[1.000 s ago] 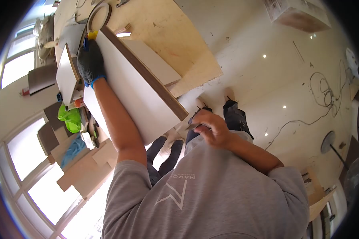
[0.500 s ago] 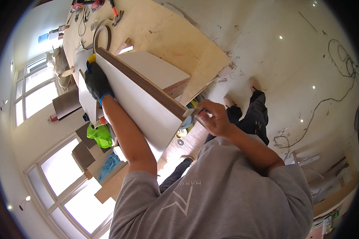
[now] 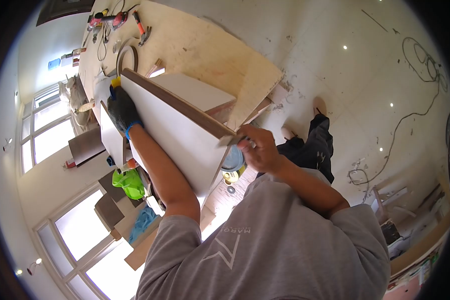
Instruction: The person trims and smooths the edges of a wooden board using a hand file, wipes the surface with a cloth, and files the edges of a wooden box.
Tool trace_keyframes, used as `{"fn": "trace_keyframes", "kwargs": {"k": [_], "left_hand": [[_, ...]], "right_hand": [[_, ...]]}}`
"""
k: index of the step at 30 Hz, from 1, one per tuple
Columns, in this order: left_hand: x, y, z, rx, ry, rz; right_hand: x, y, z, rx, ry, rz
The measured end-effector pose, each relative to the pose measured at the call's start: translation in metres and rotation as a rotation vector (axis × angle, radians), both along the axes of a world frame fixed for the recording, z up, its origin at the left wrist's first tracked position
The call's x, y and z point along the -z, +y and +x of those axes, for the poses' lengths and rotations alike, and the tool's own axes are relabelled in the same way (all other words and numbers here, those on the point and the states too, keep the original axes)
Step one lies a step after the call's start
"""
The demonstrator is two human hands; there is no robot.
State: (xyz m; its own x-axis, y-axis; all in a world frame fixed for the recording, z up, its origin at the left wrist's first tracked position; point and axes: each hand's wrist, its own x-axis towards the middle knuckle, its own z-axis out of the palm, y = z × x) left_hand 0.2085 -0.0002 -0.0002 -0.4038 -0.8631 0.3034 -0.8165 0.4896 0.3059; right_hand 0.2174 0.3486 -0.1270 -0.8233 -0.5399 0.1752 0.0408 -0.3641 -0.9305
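Observation:
A white board (image 3: 177, 132) stands on its long side, its brown edge strip (image 3: 177, 104) facing up. My left hand (image 3: 122, 109), in a dark glove with a blue cuff, lies against the board's far end. Its fingers are closed at a small yellow and blue object (image 3: 115, 82), whose kind I cannot make out. My bare right hand (image 3: 259, 149) is closed round a flat-bladed hand tool (image 3: 227, 141). The blade, blurred, is at the near end of the brown strip; its handle is mostly hidden in my fingers.
On the plywood table (image 3: 200, 45) are a hammer (image 3: 142, 31), a red power tool (image 3: 119, 19), a roll of edge banding (image 3: 128, 57) and another white panel (image 3: 195, 91). A round tin (image 3: 232, 161) is below the board's near end. A cable (image 3: 402, 122) trails over the floor.
My right hand and the blade have shifted left, onto the end of the brown strip. My left hand stays at the board's far end. The view has tilted slightly.

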Motion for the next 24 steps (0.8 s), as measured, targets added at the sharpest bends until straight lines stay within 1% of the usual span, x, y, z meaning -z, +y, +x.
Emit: {"fn": "trace_keyframes", "kwargs": {"k": [1,2,5,6,9,10,13,14,17,21,22,23,24], "left_hand": [[0.000,0.000,0.000,0.000,0.002,0.001],[-0.001,-0.001,-0.001,-0.004,0.005,0.000],[0.000,-0.001,0.000,-0.005,0.009,0.001],[0.000,-0.001,0.000,-0.006,0.001,0.001],[-0.001,-0.001,-0.001,-0.005,-0.001,0.003],[-0.001,-0.001,-0.001,-0.009,0.003,0.008],[0.000,0.000,0.001,-0.015,-0.001,0.001],[0.000,0.001,0.002,-0.017,-0.004,-0.003],[-0.002,0.002,0.000,-0.024,-0.010,-0.008],[-0.002,0.002,0.001,-0.036,-0.019,-0.020],[-0.002,0.002,0.001,-0.037,-0.021,-0.023],[-0.002,0.002,0.000,-0.033,-0.021,-0.023],[-0.002,0.001,-0.002,-0.034,-0.018,-0.027]], "right_hand": [[0.010,0.001,-0.001,0.014,-0.049,0.028],[0.009,0.005,-0.006,-0.031,-0.119,0.071],[-0.007,0.002,-0.003,0.056,0.029,-0.060],[-0.011,0.000,-0.005,0.013,0.130,-0.050],[0.012,-0.002,-0.003,0.021,0.035,0.003],[0.018,0.002,-0.003,0.025,-0.051,0.045],[0.016,0.015,-0.008,0.054,-0.064,0.047],[0.006,0.019,-0.008,-0.004,-0.120,0.042],[-0.013,0.007,-0.008,-0.001,-0.042,-0.073],[-0.012,0.000,0.009,-0.035,-0.049,0.009],[0.003,-0.005,0.026,-0.045,0.010,-0.035],[0.000,0.002,0.028,-0.109,0.087,0.009],[-0.003,0.008,0.028,-0.079,0.022,-0.014]]}}
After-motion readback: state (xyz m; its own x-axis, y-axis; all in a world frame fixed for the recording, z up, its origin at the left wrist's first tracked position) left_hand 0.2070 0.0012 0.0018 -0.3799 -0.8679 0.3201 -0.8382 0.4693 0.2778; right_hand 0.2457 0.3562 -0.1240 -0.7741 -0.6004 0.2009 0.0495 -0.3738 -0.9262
